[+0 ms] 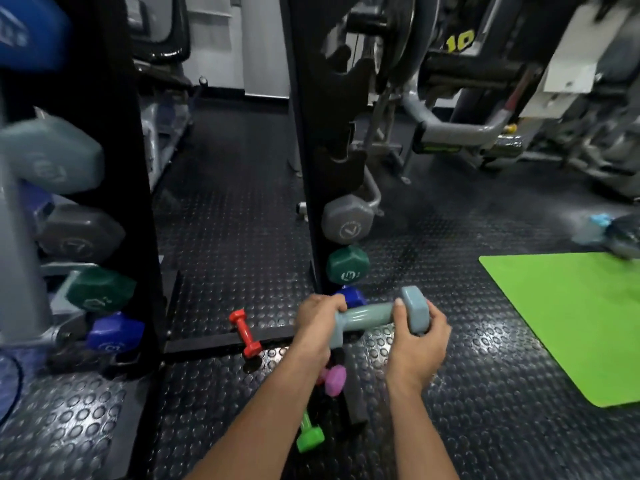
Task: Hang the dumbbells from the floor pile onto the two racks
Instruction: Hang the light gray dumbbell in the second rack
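Both my hands hold a pale grey-blue dumbbell (372, 315) level above the floor. My left hand (317, 325) grips its left end and handle; my right hand (420, 344) grips its right head. Just behind it stands the right rack (308, 161), carrying a grey dumbbell (346, 223), a green one (348, 265) and a blue one (353, 295). The left rack (104, 140) holds several dumbbells, blurred. On the floor lie a red dumbbell (246, 333), a pink one (333, 378) and a bright green one (309, 434), partly hidden by my left forearm.
A green mat (568, 320) lies on the studded black floor at the right, with a water bottle (604, 232) beyond it. Gym machines (467, 98) stand behind the right rack. The rack's black base bars (207, 342) run across the floor near the red dumbbell.
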The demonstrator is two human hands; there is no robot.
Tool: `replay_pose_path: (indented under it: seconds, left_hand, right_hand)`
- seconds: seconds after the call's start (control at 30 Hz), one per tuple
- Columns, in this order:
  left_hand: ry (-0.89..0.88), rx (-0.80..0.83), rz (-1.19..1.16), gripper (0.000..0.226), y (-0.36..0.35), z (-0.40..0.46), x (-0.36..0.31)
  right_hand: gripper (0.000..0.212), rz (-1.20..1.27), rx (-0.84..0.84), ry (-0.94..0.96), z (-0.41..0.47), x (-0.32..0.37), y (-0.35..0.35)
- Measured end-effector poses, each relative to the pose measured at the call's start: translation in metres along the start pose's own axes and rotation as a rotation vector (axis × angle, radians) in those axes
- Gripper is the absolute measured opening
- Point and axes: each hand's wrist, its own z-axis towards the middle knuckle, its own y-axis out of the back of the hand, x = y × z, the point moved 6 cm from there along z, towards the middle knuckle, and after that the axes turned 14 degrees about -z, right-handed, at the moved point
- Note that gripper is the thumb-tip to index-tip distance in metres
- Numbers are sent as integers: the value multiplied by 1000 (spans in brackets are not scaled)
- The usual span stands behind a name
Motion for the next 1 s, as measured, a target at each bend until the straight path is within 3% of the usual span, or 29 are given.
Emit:
replay_pose_path:
  seconds: [0.23, 0.3, 0.4, 0.47, 0.53, 0.67, 1.0]
  left_hand:
    - [-15, 55, -119, 5, -37, -35, -51]
    - [-6, 48, -147, 7, -44, -44, -62]
    - [-2, 21, -239, 11, -55, -55, -71]
    - [1, 13, -301, 11, -65, -61, -76]
    - [-6, 30, -335, 9, -76, -68, -84]
    - [-27, 66, -388, 3, -89, -76, -100]
    - [-91, 150, -361, 20, -114, -82, -125]
  right_hand:
    - [48, 109, 70, 133, 39, 65, 21]
    - [64, 216, 145, 70, 47, 70, 21]
    - [83, 521, 365, -183, 46, 73, 10]
    - [66, 635, 528, -255, 36, 85, 5]
    - [49, 613, 629, -190, 30, 102, 4]
    - [40, 542, 641, -73, 35, 129, 0]
    - [42, 421, 552, -59, 68, 165, -10]
